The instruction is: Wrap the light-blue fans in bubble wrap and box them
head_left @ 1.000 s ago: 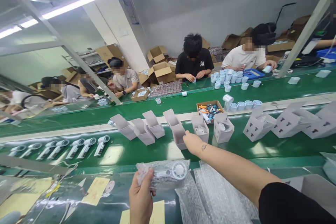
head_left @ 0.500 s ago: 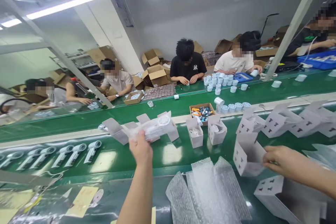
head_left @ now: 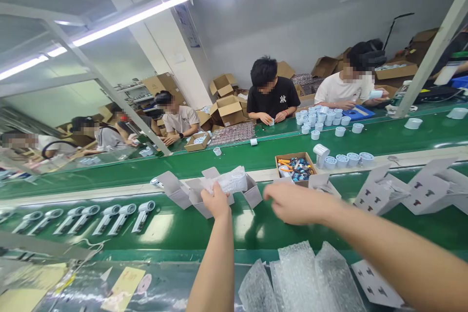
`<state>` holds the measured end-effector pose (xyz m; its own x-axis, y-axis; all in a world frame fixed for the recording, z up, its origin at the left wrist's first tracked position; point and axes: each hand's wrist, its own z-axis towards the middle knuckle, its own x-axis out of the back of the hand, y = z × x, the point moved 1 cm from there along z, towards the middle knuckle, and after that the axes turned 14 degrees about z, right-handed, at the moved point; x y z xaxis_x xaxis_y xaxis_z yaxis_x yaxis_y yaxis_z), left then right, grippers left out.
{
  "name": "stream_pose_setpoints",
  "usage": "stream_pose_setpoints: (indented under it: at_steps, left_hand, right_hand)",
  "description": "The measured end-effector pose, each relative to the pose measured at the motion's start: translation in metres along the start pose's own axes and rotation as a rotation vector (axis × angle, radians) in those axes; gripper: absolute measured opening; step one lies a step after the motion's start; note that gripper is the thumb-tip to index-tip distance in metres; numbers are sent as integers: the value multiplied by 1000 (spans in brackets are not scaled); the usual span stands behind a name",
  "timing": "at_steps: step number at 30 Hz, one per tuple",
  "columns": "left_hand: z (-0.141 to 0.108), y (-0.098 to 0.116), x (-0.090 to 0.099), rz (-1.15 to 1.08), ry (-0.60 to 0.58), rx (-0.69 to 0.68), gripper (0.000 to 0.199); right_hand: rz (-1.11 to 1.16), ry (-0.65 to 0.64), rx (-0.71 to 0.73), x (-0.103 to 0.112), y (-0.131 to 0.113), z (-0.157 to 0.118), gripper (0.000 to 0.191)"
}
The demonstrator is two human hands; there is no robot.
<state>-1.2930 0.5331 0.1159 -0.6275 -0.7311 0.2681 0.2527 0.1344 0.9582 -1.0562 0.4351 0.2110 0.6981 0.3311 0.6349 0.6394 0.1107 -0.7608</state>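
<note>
My left hand (head_left: 218, 201) is closed around one end of a bubble-wrapped item (head_left: 234, 180), held over white cardboard boxes (head_left: 204, 203) with raised flaps. The item's kind is hidden by the wrapping. My right hand (head_left: 292, 200) is above the green belt, to the right of these boxes, fingers bent and a little apart, with nothing visible in them. It partly covers other small white boxes (head_left: 323, 183) behind it. Bubble-wrap sheets (head_left: 303, 273) lie in front of me, and a printed white box (head_left: 376, 280) shows below my right forearm.
Handheld grey devices (head_left: 144, 215) lie in a row on the belt at left. A brown carton (head_left: 309, 161) of small coloured parts sits beyond the boxes, near white-blue cups (head_left: 341, 160). Co-workers (head_left: 272, 97) sit along the far side. Several printed boxes (head_left: 431, 183) stand at right.
My right hand has left the open white box at the right and moved left across the belt. My left hand still holds the bubble-wrapped item. The view has shifted slightly.
</note>
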Motion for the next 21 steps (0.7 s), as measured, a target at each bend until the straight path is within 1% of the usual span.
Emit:
stream_pose_setpoints:
  at_steps: [1,2,3,4,5,7,9,10,11,12,13,15,16,17,18,19,21]
  left_hand:
    - [3,-2,2,-15,0,13,19]
    - [5,-4,4,-28,-1,24,19]
    - [7,-6,5,-40,-3,32,20]
    - [10,-9,7,-49,-7,40,20]
    - [12,-11,7,-58,-15,48,20]
    - [15,-15,9,-69,-47,58,20]
    - [15,-15,9,-39,-78,38,21]
    - [14,-15,10,8,-90,-3,21]
    - [11,-14,11,82,-100,-83,19]
    - [7,-12,13,181,-113,-202,17]
    - [1,-10,14,302,-144,-360,13]
    - [-14,-6,16,579,-251,-722,8]
    - [-21,-3,16,716,-308,-878,9]
    - [-26,-1,16,843,-356,-988,11]
    - [-30,3,15,954,-383,-1044,13]
    - [-31,8,13,1047,-389,-1043,14]
    - [-28,18,6,1177,-376,-930,16]
  right_hand:
    - [18,27,-60,-20,-12,38,23]
    - [22,72,-88,-40,-18,72,27]
    - [27,123,-119,-59,-17,100,30]
    - [39,170,-138,-75,-11,123,30]
    - [54,210,-145,-89,-1,140,29]
    - [93,271,-151,-109,23,160,26]
    - [128,308,-137,-122,44,165,30]
    - [143,322,-124,-128,52,164,36]
    - [160,334,-108,-132,58,161,40]
    - [178,344,-90,-136,63,158,45]
    - [199,352,-70,-139,66,153,48]
    - [247,348,-18,-142,71,144,52]
    - [272,332,13,-143,73,140,51]
    - [296,307,45,-144,74,137,51]
    - [318,275,75,-144,76,135,50]
    - [337,244,98,-145,77,134,50]
    - [363,198,113,-145,79,134,56]
